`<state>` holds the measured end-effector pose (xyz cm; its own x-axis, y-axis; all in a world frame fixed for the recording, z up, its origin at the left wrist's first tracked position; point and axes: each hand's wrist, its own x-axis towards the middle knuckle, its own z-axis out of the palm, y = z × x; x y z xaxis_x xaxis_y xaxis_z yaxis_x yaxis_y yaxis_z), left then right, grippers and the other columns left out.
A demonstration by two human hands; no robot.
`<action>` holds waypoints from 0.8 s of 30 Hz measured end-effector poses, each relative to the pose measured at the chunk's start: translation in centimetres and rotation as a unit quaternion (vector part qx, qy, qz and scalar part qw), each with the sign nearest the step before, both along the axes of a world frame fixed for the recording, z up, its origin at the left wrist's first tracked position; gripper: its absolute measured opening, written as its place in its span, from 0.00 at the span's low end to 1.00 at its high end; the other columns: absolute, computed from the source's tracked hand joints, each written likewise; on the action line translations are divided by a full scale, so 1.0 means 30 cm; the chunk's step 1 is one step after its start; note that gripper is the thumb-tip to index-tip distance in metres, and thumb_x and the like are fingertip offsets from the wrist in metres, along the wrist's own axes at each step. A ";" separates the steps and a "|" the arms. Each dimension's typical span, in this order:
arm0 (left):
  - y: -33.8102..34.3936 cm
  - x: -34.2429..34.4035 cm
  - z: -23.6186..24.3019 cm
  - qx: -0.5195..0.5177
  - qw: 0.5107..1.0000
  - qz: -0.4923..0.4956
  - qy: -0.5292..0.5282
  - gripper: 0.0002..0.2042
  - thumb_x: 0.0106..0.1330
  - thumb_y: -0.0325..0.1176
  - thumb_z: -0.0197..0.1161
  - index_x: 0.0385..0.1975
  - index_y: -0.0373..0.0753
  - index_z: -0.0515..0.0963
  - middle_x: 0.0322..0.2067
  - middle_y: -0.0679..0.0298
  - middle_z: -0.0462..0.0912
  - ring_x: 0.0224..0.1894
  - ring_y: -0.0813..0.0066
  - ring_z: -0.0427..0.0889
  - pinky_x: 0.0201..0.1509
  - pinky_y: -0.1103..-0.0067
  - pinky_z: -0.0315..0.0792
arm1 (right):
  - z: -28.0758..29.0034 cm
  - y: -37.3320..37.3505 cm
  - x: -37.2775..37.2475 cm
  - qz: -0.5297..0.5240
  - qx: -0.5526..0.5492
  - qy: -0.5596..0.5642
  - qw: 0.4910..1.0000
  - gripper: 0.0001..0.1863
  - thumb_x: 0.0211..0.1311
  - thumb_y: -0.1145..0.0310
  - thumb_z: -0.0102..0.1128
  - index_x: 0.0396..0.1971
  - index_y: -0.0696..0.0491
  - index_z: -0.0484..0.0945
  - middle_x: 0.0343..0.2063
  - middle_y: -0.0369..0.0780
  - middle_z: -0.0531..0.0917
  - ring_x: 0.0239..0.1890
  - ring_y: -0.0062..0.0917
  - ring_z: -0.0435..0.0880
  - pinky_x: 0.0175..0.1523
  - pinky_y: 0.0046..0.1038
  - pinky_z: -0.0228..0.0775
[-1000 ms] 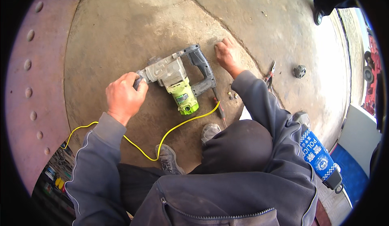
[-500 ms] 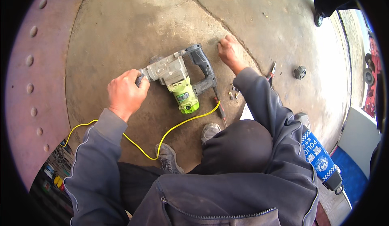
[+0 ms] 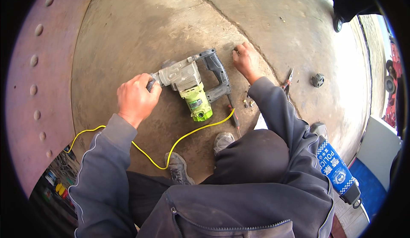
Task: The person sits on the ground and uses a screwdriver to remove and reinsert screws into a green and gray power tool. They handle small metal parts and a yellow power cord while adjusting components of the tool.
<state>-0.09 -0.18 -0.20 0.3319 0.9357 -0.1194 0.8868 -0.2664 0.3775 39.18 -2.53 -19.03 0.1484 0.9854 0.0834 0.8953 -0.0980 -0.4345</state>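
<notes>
A rotary hammer drill [image 3: 181, 76] lies on its side on the concrete floor, with a grey metal gearbox, a lime-green motor housing and a black D-shaped handle. My left hand [image 3: 137, 97] is closed round its chuck end at the left. Right of the black handle and apart from it, my right hand [image 3: 247, 61] is held with the fingers pinched together. Something small and dark shows at its fingertips, too small to name. A yellow power cord [image 3: 190, 131] runs from the handle past my shoes and off to the left.
Several small screws or fittings [image 3: 248, 102] lie below my right wrist, near a screwdriver [image 3: 235, 120]. Pliers [image 3: 288, 82] and a round dark part [image 3: 317, 80] lie farther right. A riveted reddish metal plate [image 3: 38, 75] borders the left. Another person's leg [image 3: 352, 4] stands at upper right.
The view has shifted slightly. My right hand has moved a little down and to the right, still pinched. My left hand keeps its hold on the drill's chuck end.
</notes>
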 end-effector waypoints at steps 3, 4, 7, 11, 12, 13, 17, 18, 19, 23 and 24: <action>0.001 -0.005 0.004 0.000 1.000 0.001 0.004 0.12 0.65 0.42 0.70 0.34 0.39 0.87 0.33 0.54 0.91 0.35 0.44 0.89 0.41 0.55 0.82 | 0.007 0.016 -0.006 -0.028 -0.048 0.044 0.997 0.11 0.62 0.65 0.67 0.34 0.58 0.86 0.39 0.53 0.87 0.48 0.51 0.87 0.56 0.48 0.79; 0.001 -0.007 0.002 -0.002 1.000 0.003 0.005 0.11 0.65 0.42 0.70 0.34 0.39 0.87 0.33 0.54 0.91 0.35 0.44 0.89 0.41 0.55 0.82 | 0.011 0.023 -0.003 -0.028 -0.063 0.048 0.996 0.12 0.61 0.65 0.67 0.34 0.59 0.86 0.39 0.53 0.87 0.47 0.52 0.87 0.56 0.48 0.79; 0.003 -0.002 -0.001 0.000 1.000 0.002 0.003 0.11 0.65 0.42 0.70 0.33 0.39 0.87 0.33 0.54 0.91 0.35 0.44 0.89 0.40 0.55 0.82 | -0.003 0.026 0.012 -0.026 -0.084 0.036 0.995 0.13 0.61 0.64 0.66 0.35 0.59 0.87 0.39 0.54 0.88 0.49 0.52 0.87 0.57 0.48 0.79; -0.001 -0.003 0.000 0.000 1.000 0.005 0.003 0.12 0.64 0.42 0.70 0.33 0.39 0.87 0.34 0.54 0.91 0.36 0.45 0.90 0.40 0.55 0.82 | 0.007 0.013 0.008 -0.015 -0.061 0.042 0.997 0.11 0.62 0.64 0.66 0.35 0.58 0.87 0.39 0.51 0.87 0.49 0.51 0.87 0.56 0.48 0.79; -0.001 -0.002 0.001 0.000 1.000 0.007 0.003 0.12 0.64 0.42 0.70 0.34 0.39 0.87 0.34 0.54 0.91 0.36 0.45 0.90 0.40 0.55 0.82 | 0.010 0.015 0.010 -0.021 -0.046 0.048 0.998 0.11 0.62 0.64 0.66 0.34 0.57 0.87 0.39 0.50 0.87 0.49 0.50 0.86 0.56 0.47 0.79; -0.003 -0.003 0.002 -0.001 1.000 0.008 0.003 0.12 0.64 0.42 0.70 0.34 0.39 0.87 0.34 0.54 0.91 0.36 0.45 0.90 0.41 0.55 0.82 | 0.013 0.019 0.013 -0.028 -0.030 0.054 0.998 0.10 0.63 0.65 0.67 0.34 0.56 0.87 0.39 0.49 0.87 0.49 0.49 0.86 0.56 0.47 0.79; 0.000 0.008 0.018 -0.014 1.000 0.006 0.013 0.11 0.66 0.40 0.71 0.36 0.38 0.89 0.35 0.52 0.91 0.37 0.47 0.91 0.41 0.60 0.82 | 0.008 0.045 0.037 -0.033 0.019 -0.026 0.999 0.08 0.65 0.66 0.68 0.32 0.55 0.87 0.38 0.47 0.85 0.48 0.46 0.85 0.53 0.46 0.79; 0.000 0.006 0.015 -0.011 1.000 0.007 0.009 0.11 0.65 0.41 0.70 0.36 0.38 0.88 0.34 0.53 0.91 0.37 0.46 0.90 0.41 0.58 0.82 | 0.002 0.041 0.039 -0.017 0.027 -0.031 0.999 0.07 0.65 0.66 0.68 0.31 0.55 0.87 0.37 0.47 0.84 0.48 0.46 0.84 0.53 0.46 0.79; -0.001 0.003 0.008 -0.009 1.000 0.008 0.005 0.12 0.65 0.41 0.70 0.35 0.39 0.88 0.34 0.54 0.91 0.36 0.45 0.90 0.41 0.56 0.82 | -0.005 0.034 0.039 -0.001 0.035 -0.036 0.999 0.07 0.65 0.67 0.68 0.31 0.54 0.87 0.37 0.46 0.84 0.48 0.46 0.84 0.53 0.46 0.79; -0.001 0.001 0.007 -0.010 1.000 0.010 0.007 0.12 0.65 0.43 0.69 0.35 0.40 0.88 0.34 0.54 0.91 0.36 0.45 0.90 0.41 0.55 0.82 | -0.007 0.001 0.027 0.034 0.068 -0.043 0.996 0.07 0.65 0.68 0.69 0.30 0.55 0.87 0.36 0.46 0.83 0.47 0.45 0.83 0.51 0.46 0.78; 0.001 0.000 0.006 -0.012 1.000 0.008 0.011 0.12 0.65 0.43 0.69 0.35 0.40 0.88 0.34 0.54 0.91 0.36 0.45 0.90 0.41 0.55 0.82 | -0.007 0.000 0.027 0.032 0.068 -0.045 0.996 0.06 0.65 0.68 0.69 0.32 0.54 0.88 0.36 0.46 0.83 0.47 0.45 0.83 0.51 0.45 0.79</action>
<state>-0.09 -0.16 -0.02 0.3134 0.9379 -0.1489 0.8990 -0.2425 0.3646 39.98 -2.53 -19.23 0.0716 0.9715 0.2260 0.9337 0.0144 -0.3577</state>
